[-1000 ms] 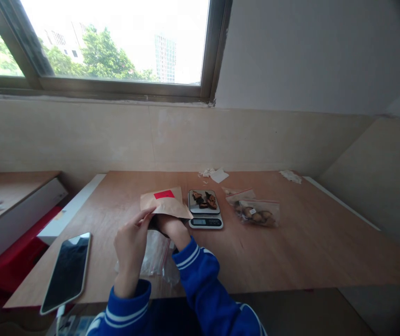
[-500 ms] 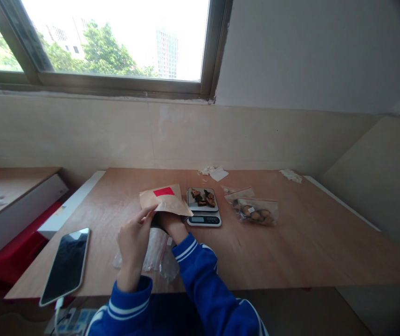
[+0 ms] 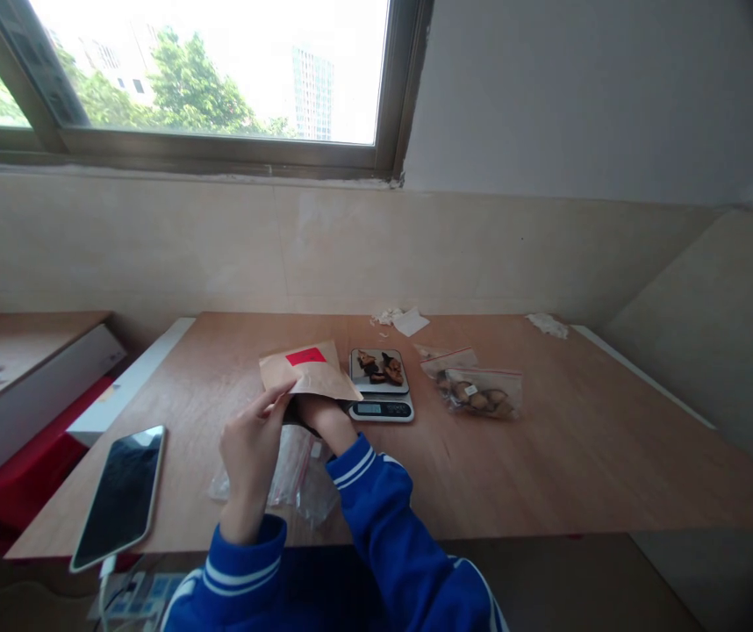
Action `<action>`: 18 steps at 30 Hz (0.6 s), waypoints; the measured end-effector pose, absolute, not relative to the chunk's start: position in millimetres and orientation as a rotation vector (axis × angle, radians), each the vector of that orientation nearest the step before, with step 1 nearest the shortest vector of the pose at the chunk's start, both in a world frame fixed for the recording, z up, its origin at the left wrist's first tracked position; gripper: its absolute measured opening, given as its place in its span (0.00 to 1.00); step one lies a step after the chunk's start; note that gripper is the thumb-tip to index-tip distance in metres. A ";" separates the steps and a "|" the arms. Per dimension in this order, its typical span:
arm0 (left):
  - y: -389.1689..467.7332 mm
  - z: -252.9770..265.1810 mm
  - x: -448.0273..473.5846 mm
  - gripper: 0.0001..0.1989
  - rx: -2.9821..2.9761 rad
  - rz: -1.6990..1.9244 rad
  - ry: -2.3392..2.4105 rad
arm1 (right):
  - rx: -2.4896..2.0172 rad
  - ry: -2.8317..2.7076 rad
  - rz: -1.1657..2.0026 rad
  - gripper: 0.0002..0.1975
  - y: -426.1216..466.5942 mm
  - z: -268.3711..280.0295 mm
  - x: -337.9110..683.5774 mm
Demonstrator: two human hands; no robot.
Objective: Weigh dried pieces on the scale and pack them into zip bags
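My left hand [image 3: 251, 439] pinches the near edge of a brown paper bag [image 3: 311, 377] with a red label. The bag's mouth faces me. My right hand [image 3: 327, 421] reaches inside it, so its fingers are hidden. Just right of the bag stands a digital kitchen scale [image 3: 381, 409], with several dark brown dried pieces [image 3: 382, 367] on its plate; they look like dried mushroom or slices. Clear zip bags [image 3: 311, 478] lie on the table beneath my wrists.
Right of the scale lie zip bags with dried slices [image 3: 478, 395]. A phone [image 3: 119, 499] on a charging cable rests at the left table edge. White paper scraps [image 3: 411, 322] sit at the back, and a crumpled tissue [image 3: 547, 326] lies back right.
The whole view has shifted slightly. My left hand still grips the paper bag and my right hand is still inside it; the pieces on the scale look the same.
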State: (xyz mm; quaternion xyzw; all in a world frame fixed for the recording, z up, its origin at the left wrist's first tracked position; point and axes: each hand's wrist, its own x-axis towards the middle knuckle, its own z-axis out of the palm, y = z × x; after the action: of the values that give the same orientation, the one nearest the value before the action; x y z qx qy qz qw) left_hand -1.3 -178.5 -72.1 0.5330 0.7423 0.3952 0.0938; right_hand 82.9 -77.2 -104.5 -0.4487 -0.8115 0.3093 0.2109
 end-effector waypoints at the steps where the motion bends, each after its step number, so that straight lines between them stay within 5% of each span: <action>1: -178.4 -72.6 -1.9 0.13 1.586 1.172 2.210 | -1.261 -2.260 0.871 0.18 -80.8 -101.0 85.1; 9: -177.9 -71.2 -4.1 0.12 1.592 1.129 2.254 | -1.229 -2.193 0.746 0.25 -131.0 -80.5 118.8; 18: -174.7 -66.5 -2.0 0.12 1.580 1.143 2.291 | -1.077 -1.943 0.763 0.18 -171.5 -67.6 145.2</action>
State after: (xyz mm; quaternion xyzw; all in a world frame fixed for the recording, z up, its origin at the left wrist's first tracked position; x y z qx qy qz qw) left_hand -2.0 -174.7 -66.5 0.5240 0.7598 0.3790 0.0664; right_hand 145.2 -171.5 -67.6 -0.4230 -0.7631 0.2995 0.3860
